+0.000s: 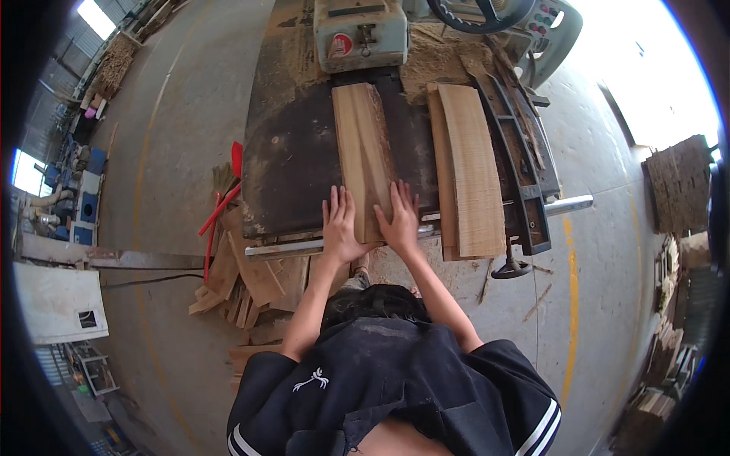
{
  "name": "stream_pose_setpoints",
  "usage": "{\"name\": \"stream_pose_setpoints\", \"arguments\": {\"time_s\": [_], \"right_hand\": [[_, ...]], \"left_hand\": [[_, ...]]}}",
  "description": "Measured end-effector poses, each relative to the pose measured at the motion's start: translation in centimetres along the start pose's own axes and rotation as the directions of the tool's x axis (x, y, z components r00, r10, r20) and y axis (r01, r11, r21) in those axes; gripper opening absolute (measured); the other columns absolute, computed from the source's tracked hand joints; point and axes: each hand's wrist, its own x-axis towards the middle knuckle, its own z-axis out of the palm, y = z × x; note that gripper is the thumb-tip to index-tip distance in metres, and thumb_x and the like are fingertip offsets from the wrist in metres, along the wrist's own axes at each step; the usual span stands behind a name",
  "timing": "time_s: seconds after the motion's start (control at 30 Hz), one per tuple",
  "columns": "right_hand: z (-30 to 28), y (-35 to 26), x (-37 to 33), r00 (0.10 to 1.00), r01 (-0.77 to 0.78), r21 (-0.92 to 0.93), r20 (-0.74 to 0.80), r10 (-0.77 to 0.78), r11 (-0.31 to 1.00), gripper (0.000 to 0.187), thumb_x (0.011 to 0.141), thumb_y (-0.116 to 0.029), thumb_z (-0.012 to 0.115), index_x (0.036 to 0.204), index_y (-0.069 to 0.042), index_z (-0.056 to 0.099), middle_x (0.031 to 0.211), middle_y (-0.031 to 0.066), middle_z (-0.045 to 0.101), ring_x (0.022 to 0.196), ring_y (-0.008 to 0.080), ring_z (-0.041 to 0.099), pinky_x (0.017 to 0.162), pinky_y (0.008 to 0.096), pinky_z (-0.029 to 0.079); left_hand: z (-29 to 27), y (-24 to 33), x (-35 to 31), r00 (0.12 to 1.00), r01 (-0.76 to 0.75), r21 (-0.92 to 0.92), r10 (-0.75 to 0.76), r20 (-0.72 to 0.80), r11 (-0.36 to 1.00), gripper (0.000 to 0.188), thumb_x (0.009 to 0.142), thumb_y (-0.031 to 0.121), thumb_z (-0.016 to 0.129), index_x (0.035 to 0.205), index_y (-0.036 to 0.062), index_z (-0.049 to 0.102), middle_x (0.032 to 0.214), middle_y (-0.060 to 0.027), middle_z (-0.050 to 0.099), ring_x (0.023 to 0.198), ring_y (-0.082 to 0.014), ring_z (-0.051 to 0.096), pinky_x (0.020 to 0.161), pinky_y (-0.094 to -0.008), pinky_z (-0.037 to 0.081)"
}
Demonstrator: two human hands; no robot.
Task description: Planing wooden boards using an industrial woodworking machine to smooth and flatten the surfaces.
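Both hands lie flat with fingers spread and palms down, nothing pinched: the left hand [341,226] presses the near left corner of a rough-edged wooden board [363,156], and the right hand [401,221] presses its near right corner, thumbs angled toward each other. That board lies lengthwise on the dark steel table [285,163] of a woodworking machine, its near end under the palms at the table's 6 o'clock edge and its far end at 12 o'clock, just short of or barely under the grey-green machine head [360,32]; I cannot tell whether it has entered. By my judgement the pass is only beginning, since nearly the whole board shows on the near side of the head. At 3 o'clock of the hands lie two more boards [469,175], one stacked partly over the other beside the fence rail [519,163], their near ends overhanging the table edge; whether they are finished or waiting I cannot say. So three boards sit on the table and two hands are at work. Sawdust [433,57] heaps at 1 o'clock by the head. On the concrete floor at 8 o'clock sits a loose pile of offcuts [243,285], too jumbled to count, with a red-handled tool [220,209] leaning against the table.
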Motion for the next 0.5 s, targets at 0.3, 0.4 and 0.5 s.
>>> {"name": "stream_pose_setpoints", "arguments": {"time_s": [0.3,0.4,0.5], "right_hand": [[2.7,-0.3,3.3,0.999,-0.027,0.078,-0.041,0.030,0.997,0.061,0.102,-0.029,0.070,0.149,0.007,0.056,0.155,0.0324,0.054,0.150,0.0472,0.047,0.127,0.0536,0.035],[3.5,0.0,4.9,0.996,0.017,0.026,-0.091,-0.015,1.000,0.058,0.103,-0.029,0.070,0.147,0.007,0.059,0.154,0.0325,0.056,0.148,0.0475,0.048,0.126,0.0528,0.037],[4.4,-0.2,7.3,0.994,0.009,0.018,-0.105,-0.007,1.000,0.056,0.103,-0.029,0.069,0.145,0.007,0.060,0.152,0.0327,0.057,0.147,0.0468,0.050,0.126,0.0521,0.038]], "left_hand": [[-0.4,-2.6,2.9,1.000,0.007,0.003,-0.007,0.030,1.000,0.145,0.059,0.058,0.097,0.165,-0.0112,0.027,0.171,-0.0310,0.033,0.165,-0.0451,0.016,0.130,-0.0665,0.015],[-0.6,-3.1,4.6,1.000,0.005,-0.019,-0.005,0.011,1.000,0.145,0.058,0.057,0.097,0.165,-0.0113,0.028,0.170,-0.0309,0.034,0.165,-0.0450,0.016,0.130,-0.0668,0.016],[-0.2,-4.6,6.8,1.000,0.005,-0.003,-0.005,0.018,1.000,0.147,0.056,0.056,0.098,0.165,-0.0112,0.027,0.171,-0.0307,0.034,0.165,-0.0448,0.017,0.129,-0.0671,0.017]]}}
